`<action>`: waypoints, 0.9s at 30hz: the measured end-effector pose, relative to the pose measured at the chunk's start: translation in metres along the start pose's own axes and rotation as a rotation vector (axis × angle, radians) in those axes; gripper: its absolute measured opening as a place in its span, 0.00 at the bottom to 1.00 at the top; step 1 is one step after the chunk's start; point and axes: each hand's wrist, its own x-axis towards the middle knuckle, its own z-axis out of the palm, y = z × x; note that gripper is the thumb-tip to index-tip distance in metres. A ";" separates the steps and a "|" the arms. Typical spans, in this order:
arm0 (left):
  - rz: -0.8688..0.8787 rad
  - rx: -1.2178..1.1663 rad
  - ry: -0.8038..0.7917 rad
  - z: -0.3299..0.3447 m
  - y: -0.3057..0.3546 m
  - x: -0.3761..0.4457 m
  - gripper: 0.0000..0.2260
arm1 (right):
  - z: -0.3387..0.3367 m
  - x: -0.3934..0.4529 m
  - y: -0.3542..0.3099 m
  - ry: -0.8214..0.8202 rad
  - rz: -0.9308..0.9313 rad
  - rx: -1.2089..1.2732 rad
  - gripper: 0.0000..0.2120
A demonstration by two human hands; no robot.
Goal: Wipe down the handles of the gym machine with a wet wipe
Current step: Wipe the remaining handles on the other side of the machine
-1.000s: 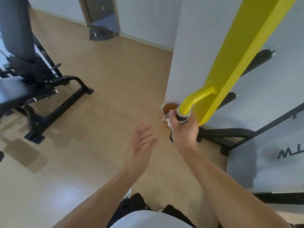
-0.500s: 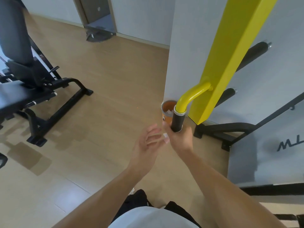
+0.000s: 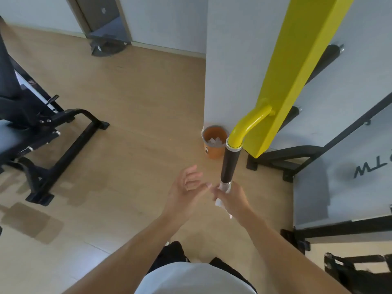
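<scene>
- The fingers (image 3: pixel 218 193) of the right hand (image 3: pixel 232 198) are curled round a white wet wipe (image 3: pixel 220 203) at the lower end of the black handle (image 3: pixel 229 164), just right of centre frame; a corner of the wipe hangs out below the hand.
- The left hand (image 3: pixel 186 187) sits just beside it to the left, holding nothing, fingers loosely spread and slightly bent.
- The handle hangs from a curved yellow tube (image 3: pixel 248 124) joined to a yellow beam (image 3: pixel 297 71) running to the upper right.
- The floor (image 3: pixel 137 102) is light wood planking, with pale walls at the top of the frame.
- An orange bin (image 3: pixel 213 150) with white scraps inside stands on the floor at the corner of a grey pillar (image 3: pixel 233 60), behind the handle.
- A black weight bench (image 3: pixel 31 124) fills the left edge.
</scene>
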 end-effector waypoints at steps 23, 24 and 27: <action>0.038 0.090 -0.574 -0.133 0.051 0.208 0.07 | 0.127 0.051 -0.165 0.316 -0.018 0.699 0.14; 0.047 0.087 -0.579 -0.129 0.055 0.219 0.08 | 0.125 0.056 -0.167 0.360 -0.026 0.696 0.14; 0.078 0.063 -0.586 -0.108 0.067 0.249 0.08 | 0.114 0.071 -0.173 0.515 -0.044 0.721 0.12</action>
